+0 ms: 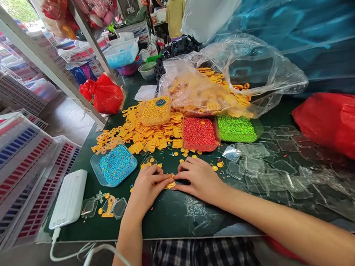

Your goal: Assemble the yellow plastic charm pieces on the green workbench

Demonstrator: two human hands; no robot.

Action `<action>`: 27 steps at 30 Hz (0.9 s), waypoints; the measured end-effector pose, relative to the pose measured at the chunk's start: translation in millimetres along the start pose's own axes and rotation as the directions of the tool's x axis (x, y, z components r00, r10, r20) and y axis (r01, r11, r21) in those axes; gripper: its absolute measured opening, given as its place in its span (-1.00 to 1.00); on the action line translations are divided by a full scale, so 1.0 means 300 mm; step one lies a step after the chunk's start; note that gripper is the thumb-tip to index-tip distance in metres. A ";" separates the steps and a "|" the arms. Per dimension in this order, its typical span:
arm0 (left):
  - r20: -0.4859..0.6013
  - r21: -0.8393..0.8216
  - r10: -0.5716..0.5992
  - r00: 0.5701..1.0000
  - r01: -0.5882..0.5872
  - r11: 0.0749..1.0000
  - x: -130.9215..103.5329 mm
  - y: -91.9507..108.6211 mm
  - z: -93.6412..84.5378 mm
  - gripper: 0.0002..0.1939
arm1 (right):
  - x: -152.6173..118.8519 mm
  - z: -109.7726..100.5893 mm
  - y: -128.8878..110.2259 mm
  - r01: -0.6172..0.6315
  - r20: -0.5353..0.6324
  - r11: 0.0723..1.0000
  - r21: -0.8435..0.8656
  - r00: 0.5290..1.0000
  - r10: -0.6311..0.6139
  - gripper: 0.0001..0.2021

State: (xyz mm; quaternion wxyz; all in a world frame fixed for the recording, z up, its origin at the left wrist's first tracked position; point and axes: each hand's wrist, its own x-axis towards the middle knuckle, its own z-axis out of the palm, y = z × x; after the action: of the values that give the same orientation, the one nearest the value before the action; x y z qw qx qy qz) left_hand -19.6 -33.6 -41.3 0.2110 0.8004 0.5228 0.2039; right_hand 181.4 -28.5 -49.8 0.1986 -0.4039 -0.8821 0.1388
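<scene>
Between my fingertips, just above the dark green table (161, 223), is a small yellow plastic piece (170, 182). My left hand (147, 187) pinches it from the left, while my right hand (200, 180) has its thumb and fingers at its right side. Much of the piece is hidden by my fingers. Beyond my hands lies a heap of flat yellow plastic pieces (152, 133). Around it stand tubs of blue beads (117, 164), red beads (199, 133), green beads (236, 127) and yellow beads (154, 112). Small yellow discs (215, 168) are scattered near my right hand.
Clear plastic cases (264, 170) spread over the right side. A white power bank (68, 199) with a cable lies at the left edge. An open clear bag (191, 85) of yellow pieces, red bags (107, 94) and stacked crates (17, 175) surround the workplace. Two people are in the background.
</scene>
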 end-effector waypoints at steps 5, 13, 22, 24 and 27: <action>-0.159 -0.025 -0.088 0.983 0.086 0.996 -0.005 0.004 -0.006 -0.82 | -0.001 0.004 0.004 -0.013 -0.004 1.000 0.019 1.000 0.013 -0.77; -0.117 -0.041 -0.075 0.990 0.071 0.997 -0.001 0.014 0.012 -0.81 | 0.024 -0.005 0.027 0.005 0.032 0.997 0.072 0.999 -0.008 -0.74; -0.080 -0.035 -0.036 0.996 0.034 0.999 0.001 0.011 0.022 -0.80 | 0.036 -0.010 0.018 0.055 0.087 0.993 0.105 0.994 -0.065 -0.78; -0.121 -0.067 -0.075 0.990 0.068 0.995 -0.001 0.007 0.017 -0.79 | 0.038 -0.013 0.012 0.060 0.097 0.993 0.105 0.993 -0.070 -0.78; -0.200 -0.106 -0.128 0.971 0.109 0.988 -0.004 0.008 0.012 -0.77 | 0.036 -0.017 -0.004 0.057 0.097 0.996 0.073 0.993 -0.064 -0.76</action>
State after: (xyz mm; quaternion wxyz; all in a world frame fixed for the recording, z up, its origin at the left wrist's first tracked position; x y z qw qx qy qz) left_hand -16.1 -35.9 -43.0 0.2049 0.7313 0.5786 0.2973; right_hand 176.5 -20.6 -42.2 0.1730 -0.3621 -0.8974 0.1835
